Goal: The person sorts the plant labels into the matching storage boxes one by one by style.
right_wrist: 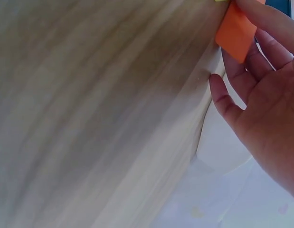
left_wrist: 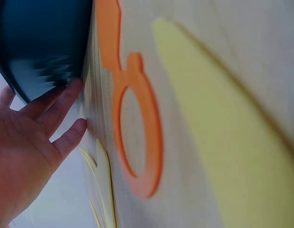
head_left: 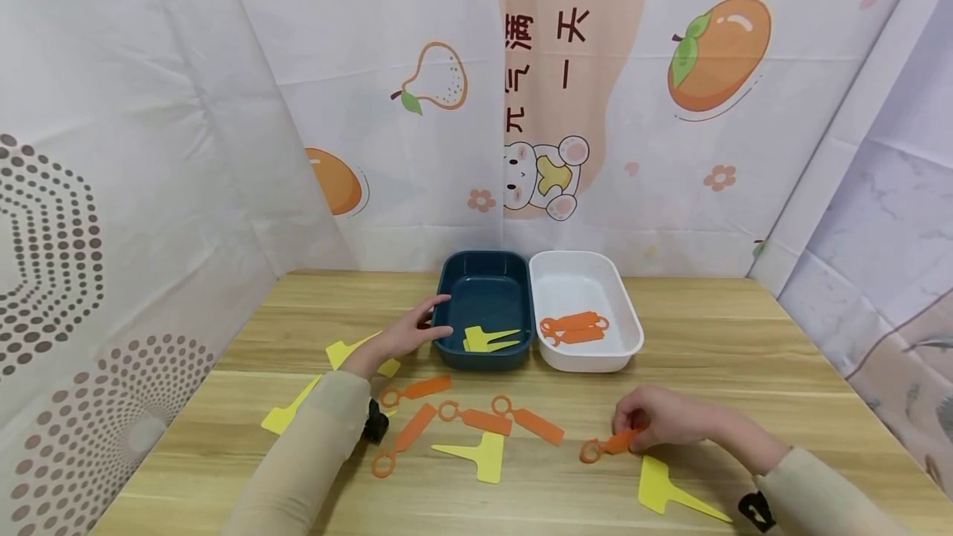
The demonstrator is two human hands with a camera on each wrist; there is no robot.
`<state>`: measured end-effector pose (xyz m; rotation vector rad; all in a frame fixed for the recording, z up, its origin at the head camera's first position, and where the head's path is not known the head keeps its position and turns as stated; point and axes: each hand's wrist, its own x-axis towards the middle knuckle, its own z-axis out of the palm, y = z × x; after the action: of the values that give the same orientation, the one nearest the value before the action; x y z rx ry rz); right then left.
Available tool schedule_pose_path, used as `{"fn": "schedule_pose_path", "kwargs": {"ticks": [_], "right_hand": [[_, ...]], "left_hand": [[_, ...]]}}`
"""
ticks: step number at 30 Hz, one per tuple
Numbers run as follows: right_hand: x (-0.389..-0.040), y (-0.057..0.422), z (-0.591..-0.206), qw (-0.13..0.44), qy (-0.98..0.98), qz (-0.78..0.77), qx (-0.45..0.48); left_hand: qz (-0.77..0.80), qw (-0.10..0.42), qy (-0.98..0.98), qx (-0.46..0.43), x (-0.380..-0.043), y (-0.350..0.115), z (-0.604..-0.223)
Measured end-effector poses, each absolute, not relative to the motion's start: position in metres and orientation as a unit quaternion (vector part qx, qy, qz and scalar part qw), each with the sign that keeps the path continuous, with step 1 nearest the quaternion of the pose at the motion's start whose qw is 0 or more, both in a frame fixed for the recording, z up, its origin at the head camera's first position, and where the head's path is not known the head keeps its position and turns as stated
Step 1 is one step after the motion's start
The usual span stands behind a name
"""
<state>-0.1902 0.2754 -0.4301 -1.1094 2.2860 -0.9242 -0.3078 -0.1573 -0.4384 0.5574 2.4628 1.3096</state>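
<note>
My left hand [head_left: 405, 332] is at the left wall of the dark blue bin [head_left: 484, 361], its fingers fairly straight and spread near the rim. Nothing lies in its palm in the left wrist view. Two or so yellow T-shaped plant labels [head_left: 484, 340] lie in that bin. My right hand [head_left: 666, 418] pinches an orange ring-ended tag [head_left: 618, 442] by its flat end, low over the table, the ring pointing left. In the right wrist view the tag's orange end [right_wrist: 237, 35] shows between thumb and fingers. A yellow T-shaped label [head_left: 673, 490] lies just below this hand.
A white bin [head_left: 629, 346] holding several orange tags [head_left: 577, 327] adjoins the blue one. Several loose orange tags [head_left: 484, 422] and a yellow label [head_left: 484, 457] lie in front of the bins. More yellow labels [head_left: 286, 412] lie around my left forearm. A printed curtain hangs behind the table.
</note>
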Motion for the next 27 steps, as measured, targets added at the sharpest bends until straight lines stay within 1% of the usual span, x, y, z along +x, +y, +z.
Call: {"fn": "schedule_pose_path", "kwargs": {"ticks": [6,11,21,27], "right_hand": [[-0.193,0.277,-0.422,0.212,0.814,-0.354,-0.408],[-0.199,0.276,-0.408,0.177,0.815,-0.359,-0.418],[-0.212,0.270,-0.372,0.149,0.839,-0.335,-0.403],[-0.226,0.267,-0.354,0.140,0.861,-0.317,-0.372]], "left_hand": [[0.453,0.147,0.858,0.193,-0.308,-0.158,-0.439],[0.453,0.145,0.857,0.196,-0.307,-0.159,-0.438],[0.455,0.146,0.857,0.193,-0.308,-0.158,-0.438],[0.455,0.147,0.856,0.194,-0.309,-0.158,-0.438]]}}
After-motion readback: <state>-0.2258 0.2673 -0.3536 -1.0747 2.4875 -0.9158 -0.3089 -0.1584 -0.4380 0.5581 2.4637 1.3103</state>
